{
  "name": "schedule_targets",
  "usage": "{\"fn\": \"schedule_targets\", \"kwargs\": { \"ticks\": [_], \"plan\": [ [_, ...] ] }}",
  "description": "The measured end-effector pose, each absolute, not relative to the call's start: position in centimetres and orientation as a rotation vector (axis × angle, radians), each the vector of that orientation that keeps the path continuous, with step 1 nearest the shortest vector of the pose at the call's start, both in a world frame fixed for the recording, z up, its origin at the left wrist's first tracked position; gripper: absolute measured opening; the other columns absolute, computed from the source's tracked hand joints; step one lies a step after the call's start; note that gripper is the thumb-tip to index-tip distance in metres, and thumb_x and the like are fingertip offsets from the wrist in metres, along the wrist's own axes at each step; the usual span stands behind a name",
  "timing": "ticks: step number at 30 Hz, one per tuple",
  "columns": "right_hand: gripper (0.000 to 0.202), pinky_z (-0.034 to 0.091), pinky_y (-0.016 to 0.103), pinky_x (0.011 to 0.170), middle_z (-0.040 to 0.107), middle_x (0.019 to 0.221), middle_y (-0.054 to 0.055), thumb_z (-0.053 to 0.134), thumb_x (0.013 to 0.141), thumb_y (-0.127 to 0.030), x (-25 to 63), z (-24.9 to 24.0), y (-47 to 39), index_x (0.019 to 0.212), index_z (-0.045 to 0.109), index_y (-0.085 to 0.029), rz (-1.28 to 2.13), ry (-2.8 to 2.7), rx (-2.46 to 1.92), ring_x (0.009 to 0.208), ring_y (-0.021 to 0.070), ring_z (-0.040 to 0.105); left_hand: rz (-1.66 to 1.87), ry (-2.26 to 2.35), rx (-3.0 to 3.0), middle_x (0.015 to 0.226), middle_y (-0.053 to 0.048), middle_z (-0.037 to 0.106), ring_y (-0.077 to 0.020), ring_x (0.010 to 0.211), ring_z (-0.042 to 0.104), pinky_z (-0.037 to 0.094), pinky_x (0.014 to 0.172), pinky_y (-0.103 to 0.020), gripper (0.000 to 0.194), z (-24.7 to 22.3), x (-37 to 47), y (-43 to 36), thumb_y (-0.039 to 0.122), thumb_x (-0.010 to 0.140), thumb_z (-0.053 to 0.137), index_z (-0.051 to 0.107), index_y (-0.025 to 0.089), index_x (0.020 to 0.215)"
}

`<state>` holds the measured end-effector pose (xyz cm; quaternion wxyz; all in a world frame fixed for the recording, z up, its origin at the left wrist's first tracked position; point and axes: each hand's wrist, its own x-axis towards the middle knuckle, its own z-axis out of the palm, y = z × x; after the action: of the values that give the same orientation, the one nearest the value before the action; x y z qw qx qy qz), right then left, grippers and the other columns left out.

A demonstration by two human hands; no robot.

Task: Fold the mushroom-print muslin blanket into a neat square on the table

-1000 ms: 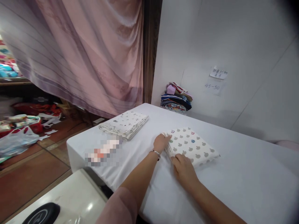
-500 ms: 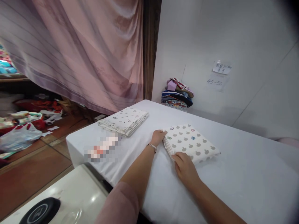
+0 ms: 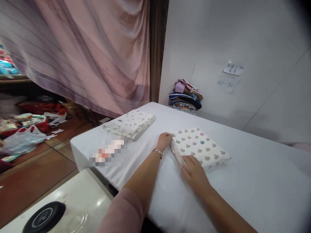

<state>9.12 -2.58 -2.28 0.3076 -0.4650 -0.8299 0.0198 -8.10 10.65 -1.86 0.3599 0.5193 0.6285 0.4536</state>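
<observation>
A folded white cloth (image 3: 198,144) with grey apple-like shapes and a few coloured ones lies on the white-covered table (image 3: 257,184). My left hand (image 3: 164,141), with a bracelet at the wrist, pinches its far left corner. At the near left corner, my right hand (image 3: 195,171) grips the layered edge, thumb at the side and fingers on top. Left of my hands rests another folded cloth (image 3: 132,123), white with small dark prints, its layers stacked flat. Between that cloth and the table's near edge is a pixelated item (image 3: 109,152) that I cannot make out.
A pile of folded fabrics (image 3: 185,97) stands by the wall beyond the table. A pink curtain (image 3: 109,58) hangs at the back left. Near left is a white surface with a round black object (image 3: 45,216). Plastic bags (image 3: 24,139) and a red basket sit on the floor.
Both hands stay on the apple-print cloth. The fingers of my right hand have spread slightly further over its near corner. The view has shifted a little.
</observation>
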Motion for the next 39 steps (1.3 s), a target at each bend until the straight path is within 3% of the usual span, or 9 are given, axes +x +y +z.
{"fn": "schedule_targets", "kwargs": {
  "ticks": [6, 13, 24, 31, 39],
  "plan": [
    [0.025, 0.04, 0.028, 0.067, 0.059, 0.09, 0.005, 0.044, 0.086, -0.031, 8.8, -0.2, 0.8, 0.106, 0.054, -0.018, 0.219, -2.157, -1.559, 0.077, 0.017, 0.055, 1.051, 1.686, 1.359, 0.054, 0.002, 0.049, -0.0106, 0.055, 0.044, 0.031, 0.054, -0.023, 0.028, -0.6, -8.6, 9.9, 0.04, 0.075, 0.055, 0.053, 0.017, 0.059],
    [0.019, 0.029, 0.026, 0.058, 0.063, 0.079, 0.004, 0.045, 0.087, -0.029, 7.0, 1.2, 3.5, 0.077, 0.057, -0.019, 0.131, -2.314, -1.827, 0.074, 0.0162, 0.055, 0.663, 1.436, 1.425, 0.043, 0.004, 0.045, -0.0074, 0.04, 0.036, 0.028, 0.043, -0.022, 0.023, 0.3, -9.6, 8.9, 0.033, 0.069, 0.058, 0.056, 0.015, 0.054],
    [0.019, 0.027, 0.023, 0.059, 0.061, 0.075, 0.001, 0.042, 0.087, -0.02, 6.8, 1.1, 3.4, 0.072, 0.053, -0.019, 0.195, -2.311, -1.676, 0.07, 0.0124, 0.052, 0.48, 1.3, 1.45, 0.044, 0.003, 0.046, -0.0059, 0.039, 0.035, 0.024, 0.039, -0.02, 0.028, -0.5, -10.3, 9.3, 0.039, 0.066, 0.06, 0.054, 0.015, 0.052],
    [0.017, 0.026, 0.024, 0.056, 0.061, 0.075, 0.002, 0.048, 0.087, -0.031, 6.2, 1.0, 3.2, 0.075, 0.053, -0.019, 0.164, -2.349, -1.799, 0.069, 0.0138, 0.053, 0.5, 1.322, 1.398, 0.044, 0.003, 0.046, -0.0052, 0.038, 0.033, 0.023, 0.038, -0.02, 0.031, -0.9, -10.5, 9.7, 0.039, 0.069, 0.06, 0.051, 0.015, 0.051],
    [0.017, 0.031, 0.023, 0.061, 0.062, 0.076, 0.001, 0.043, 0.086, -0.022, 6.6, 1.4, 3.8, 0.075, 0.055, -0.019, 0.291, -2.299, -1.728, 0.072, 0.014, 0.055, 0.512, 1.281, 1.362, 0.047, 0.004, 0.049, -0.0052, 0.04, 0.034, 0.024, 0.04, -0.02, 0.027, -1.5, -10.7, 10.1, 0.037, 0.067, 0.063, 0.054, 0.015, 0.054]
  ]
}}
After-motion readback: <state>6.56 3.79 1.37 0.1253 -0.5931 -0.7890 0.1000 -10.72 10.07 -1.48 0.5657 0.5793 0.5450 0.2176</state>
